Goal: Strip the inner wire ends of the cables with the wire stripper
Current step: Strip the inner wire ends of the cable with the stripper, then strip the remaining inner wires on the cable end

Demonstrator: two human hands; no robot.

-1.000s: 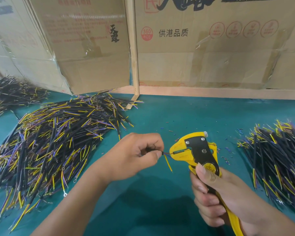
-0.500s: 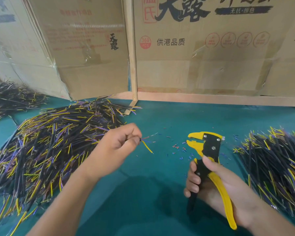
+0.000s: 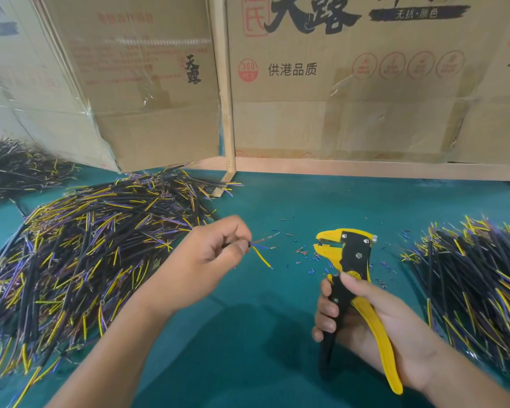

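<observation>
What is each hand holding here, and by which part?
Left hand pinches a black-sheathed cable just behind its bared inner wires. Right hand grips the yellow-and-black wire stripper by its handles.

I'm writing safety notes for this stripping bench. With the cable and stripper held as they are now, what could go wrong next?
1. The left hand pinches the cable close to its fanned inner wires, so its fingers may end up near the open jaws of the wire stripper.
2. The wires splay apart, so one might miss the jaws.
3. Insulation scraps litter the green mat and could mix into the cable pile on the right.
</observation>
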